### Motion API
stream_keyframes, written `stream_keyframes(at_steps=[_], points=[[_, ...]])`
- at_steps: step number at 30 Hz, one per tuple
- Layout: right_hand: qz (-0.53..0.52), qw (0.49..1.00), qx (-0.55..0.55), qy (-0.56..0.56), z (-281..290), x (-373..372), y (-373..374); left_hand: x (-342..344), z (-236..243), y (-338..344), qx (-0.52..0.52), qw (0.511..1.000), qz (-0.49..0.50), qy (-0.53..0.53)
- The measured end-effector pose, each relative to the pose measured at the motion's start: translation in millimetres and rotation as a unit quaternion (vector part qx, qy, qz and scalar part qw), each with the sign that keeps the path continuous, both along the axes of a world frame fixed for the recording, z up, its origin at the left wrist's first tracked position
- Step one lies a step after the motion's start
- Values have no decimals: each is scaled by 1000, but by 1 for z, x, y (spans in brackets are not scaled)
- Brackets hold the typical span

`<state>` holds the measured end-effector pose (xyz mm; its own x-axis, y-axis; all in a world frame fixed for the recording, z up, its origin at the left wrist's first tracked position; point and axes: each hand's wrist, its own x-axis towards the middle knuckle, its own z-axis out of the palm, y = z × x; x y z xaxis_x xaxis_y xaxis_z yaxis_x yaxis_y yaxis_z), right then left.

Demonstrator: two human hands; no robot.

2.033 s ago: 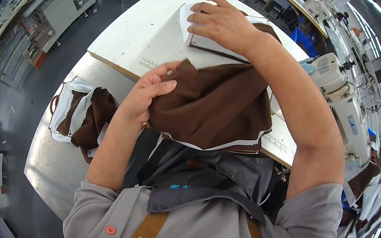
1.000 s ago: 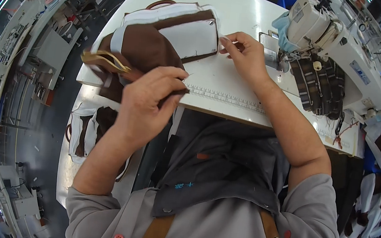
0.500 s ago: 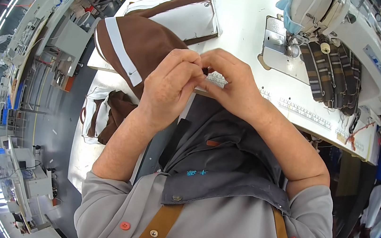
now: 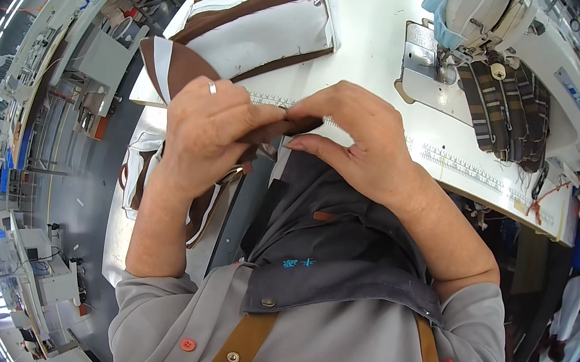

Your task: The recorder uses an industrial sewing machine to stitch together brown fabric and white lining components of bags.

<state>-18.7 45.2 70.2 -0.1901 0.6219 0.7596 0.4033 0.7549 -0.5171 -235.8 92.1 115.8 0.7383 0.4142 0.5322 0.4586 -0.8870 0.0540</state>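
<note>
A brown fabric piece with a white strip [image 4: 192, 66] hangs over the table edge in front of me. My left hand [image 4: 205, 134] is closed on it, knuckles up, with a ring on one finger. My right hand [image 4: 363, 143] holds a dark brown edge of the fabric between curled fingers and the thumb, which sits a little apart below. The two hands meet at the fingertips over the near table edge. Under my left hand, part of the fabric dangles, with a small shiny curved bit at its end; its kind is unclear.
A white-and-brown sewn panel piece [image 4: 272, 34] lies beyond my hands. At the right stands a sewing machine [image 4: 483, 24], with striped dark fabric [image 4: 505, 110] beside it. A ruler strip [image 4: 465, 168] runs along the table edge. More brown-and-white pieces [image 4: 137, 177] lie lower left.
My left hand has moved left and turned over, drawing the brown fabric down toward me. The right hand has shifted slightly right, its fingers more spread. Less of the brown fabric shows on the table.
</note>
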Motion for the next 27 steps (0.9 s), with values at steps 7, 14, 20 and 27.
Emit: stream_keyframes(at_steps=[7, 14, 20, 27], points=[[-98, 994, 19, -53, -11, 3, 12, 21, 0, -4, -165, 979, -22, -118], [-60, 976, -209, -25, -12, 14, 36, 25, -15, 44, -193, 980, -3, -44], [-264, 955, -105, -85, -15, 30, 74, 36, -11, 85, -372, 925, -38, -69], [-226, 960, -164, 4, -32, 51, 110, 70, -15, 101, -251, 961, 52, -108]])
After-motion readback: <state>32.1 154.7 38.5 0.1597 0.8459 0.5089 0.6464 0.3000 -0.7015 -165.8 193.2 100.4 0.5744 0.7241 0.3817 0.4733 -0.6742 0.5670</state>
